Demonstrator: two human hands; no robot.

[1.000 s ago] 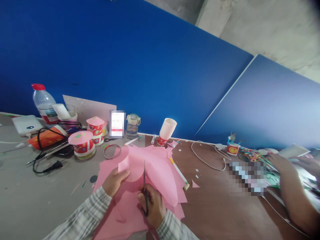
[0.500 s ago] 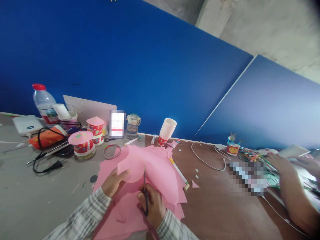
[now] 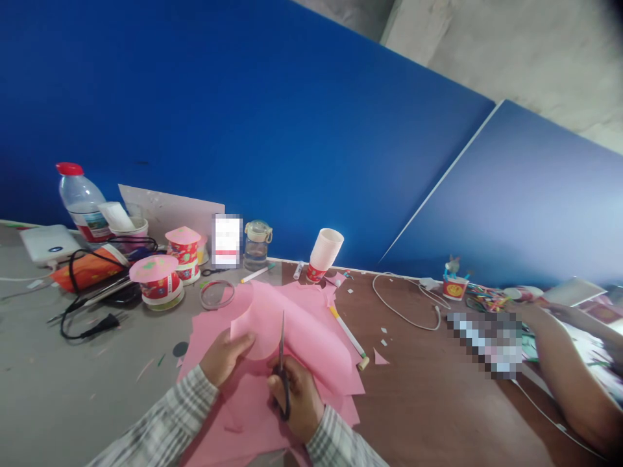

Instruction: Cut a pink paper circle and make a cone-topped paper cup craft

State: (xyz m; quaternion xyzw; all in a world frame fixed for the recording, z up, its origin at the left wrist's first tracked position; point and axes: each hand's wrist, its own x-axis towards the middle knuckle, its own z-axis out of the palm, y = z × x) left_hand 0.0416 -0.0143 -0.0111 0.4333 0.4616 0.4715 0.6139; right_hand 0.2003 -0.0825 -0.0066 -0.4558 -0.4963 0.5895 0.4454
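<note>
Here's the left hand [image 3: 221, 355], thumb laid over the edge of a pink sheet [image 3: 265, 327], its fingers pinching the paper along the near left side; and there's the right hand [image 3: 302, 395], fingers wrapped round the dark handles of the scissors [image 3: 282, 353], blades aimed away from the body. The sheet sits right in front of the person, over a spread of pink paper [image 3: 209, 421] on the counter [image 3: 423, 395], and look at the shape of it: a rounded part on the left, a long curl bulging up on the right, the blades standing just where the two meet. How far apart those blades are, I can't tell from here. Just right of the paper lies a white marker [image 3: 348, 332], its lower end close to a pink triangular scrap [image 3: 380, 357]. Beyond the paper's top left corner, a roll of tape [image 3: 217, 295] lies flat, and behind it stands a lidded clear jar [image 3: 257, 250]. Over to the left, two red cups wear pink paper tops, the nearer cup [image 3: 158, 285] just in front of the farther cup [image 3: 183, 251]. A leaning stack of white cups [image 3: 327, 248] stands near the blue partition [image 3: 292, 143]. And far right, another person's arm [image 3: 567, 370] reaches in over a cluttered patch, well apart from these two hands.
</note>
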